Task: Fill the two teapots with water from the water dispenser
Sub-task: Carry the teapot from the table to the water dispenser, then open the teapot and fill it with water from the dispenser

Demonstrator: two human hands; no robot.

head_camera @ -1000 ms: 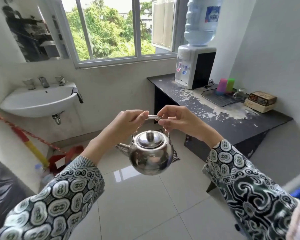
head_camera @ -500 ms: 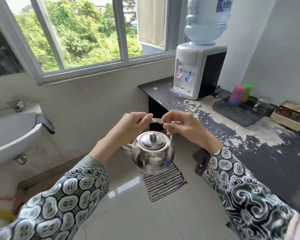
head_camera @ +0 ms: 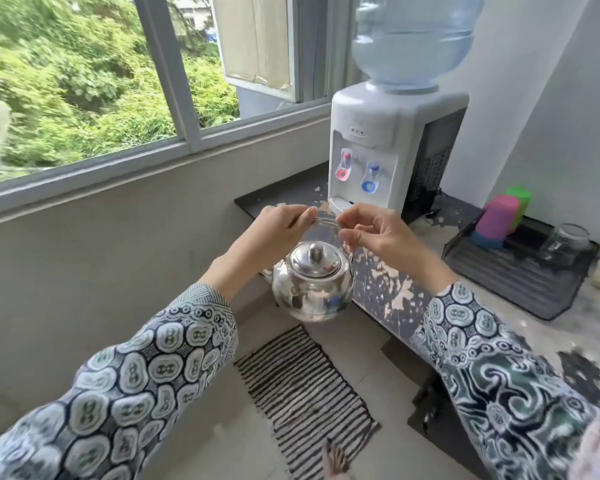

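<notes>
A shiny steel teapot (head_camera: pixel 312 282) with its lid on hangs in the air by its wire handle, at the near left corner of the dark counter. My left hand (head_camera: pixel 278 230) pinches the handle's left end and my right hand (head_camera: pixel 374 233) pinches its right end. Behind it on the counter stands the white water dispenser (head_camera: pixel 392 133) with a blue bottle on top, a red tap (head_camera: pixel 344 167) and a blue tap (head_camera: pixel 371 178). Only one teapot is in view.
A black drying tray (head_camera: pixel 520 275) on the counter (head_camera: pixel 388 292) holds a pink cup (head_camera: pixel 496 220), a green cup (head_camera: pixel 520 197) and an upturned glass (head_camera: pixel 565 242). A striped mat (head_camera: pixel 305 393) lies on the tiled floor below. The window sill runs along the left wall.
I have walked closer to the counter with the teapot held in both hands. The dispenser now looms just behind the pot, and the sink has dropped out of view on the left.
</notes>
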